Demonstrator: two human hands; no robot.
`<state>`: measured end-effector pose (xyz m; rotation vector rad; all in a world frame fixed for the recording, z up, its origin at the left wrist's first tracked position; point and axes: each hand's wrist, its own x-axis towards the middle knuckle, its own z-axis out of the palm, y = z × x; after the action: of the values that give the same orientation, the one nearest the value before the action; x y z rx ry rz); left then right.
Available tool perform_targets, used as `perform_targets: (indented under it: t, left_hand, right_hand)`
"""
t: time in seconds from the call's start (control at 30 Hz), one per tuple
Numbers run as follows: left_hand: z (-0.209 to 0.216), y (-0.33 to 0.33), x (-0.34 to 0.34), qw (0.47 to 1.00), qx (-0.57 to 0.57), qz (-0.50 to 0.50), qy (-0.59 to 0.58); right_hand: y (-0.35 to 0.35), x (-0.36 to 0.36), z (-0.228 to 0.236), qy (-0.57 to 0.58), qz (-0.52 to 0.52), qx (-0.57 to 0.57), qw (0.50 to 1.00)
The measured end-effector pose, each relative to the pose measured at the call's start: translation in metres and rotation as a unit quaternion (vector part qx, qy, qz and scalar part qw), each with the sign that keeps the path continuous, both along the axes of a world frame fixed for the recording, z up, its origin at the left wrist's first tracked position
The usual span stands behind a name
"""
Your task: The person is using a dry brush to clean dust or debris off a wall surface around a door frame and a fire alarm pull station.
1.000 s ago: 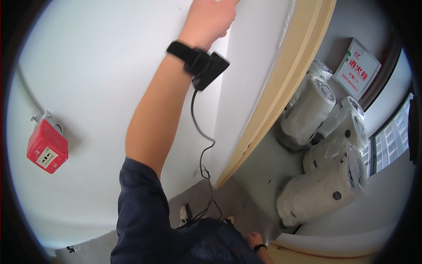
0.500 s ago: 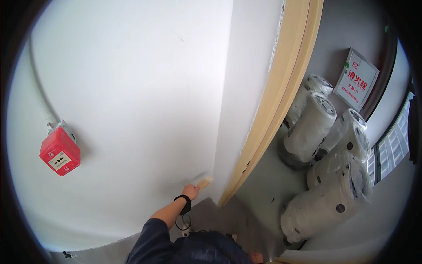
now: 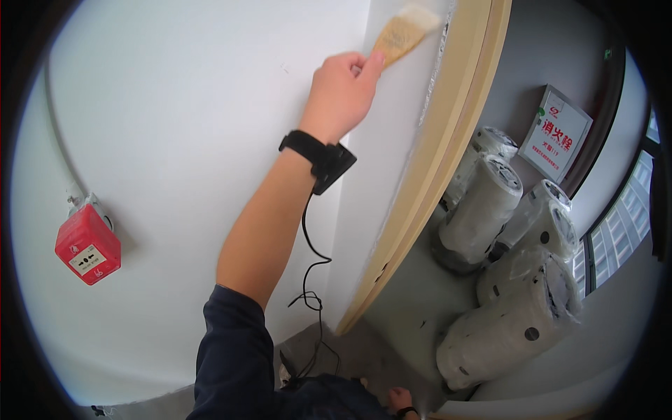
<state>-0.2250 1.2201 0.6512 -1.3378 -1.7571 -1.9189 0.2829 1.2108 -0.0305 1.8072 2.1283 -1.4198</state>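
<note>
My left hand (image 3: 343, 91) is raised high, its fingers closed round the handle of a flat wooden paintbrush (image 3: 399, 40). The pale bristles are at the narrow white wall return (image 3: 381, 133), close to the rough edge of the light wooden door frame (image 3: 465, 91). A black strap with a small box (image 3: 329, 164) is on my left wrist, and a black cable hangs down from it. Low beside my body, my right hand (image 3: 400, 398) is small in view with its fingers curled; whether it holds anything is hidden.
On the white wall at left is a red call-point box (image 3: 89, 245) under a conduit (image 3: 59, 133). Past the frame, several large plastic-wrapped cylinders (image 3: 483, 203) stand or lean on the grey floor, near a white wall panel (image 3: 558, 136) and a window (image 3: 616, 241).
My left hand has swept upward with the paintbrush, from low near the foot of the wall corner to high beside the door frame. More of my right hand shows now.
</note>
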Motion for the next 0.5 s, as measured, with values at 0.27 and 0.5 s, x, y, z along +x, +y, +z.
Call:
perform_targets:
  t: [0.27,0.5]
  left_hand:
    - [-0.296,-0.014,0.026,0.982,-0.162,0.083,-0.045]
    - [-0.504,-0.133,0.013,0.767,-0.622,0.034,-0.155]
  right_hand:
    - [-0.039,0.004,0.070,0.084,-0.092,-0.097,0.987]
    - [-0.067,0.102,-0.043,-0.100,0.004,-0.110,0.989]
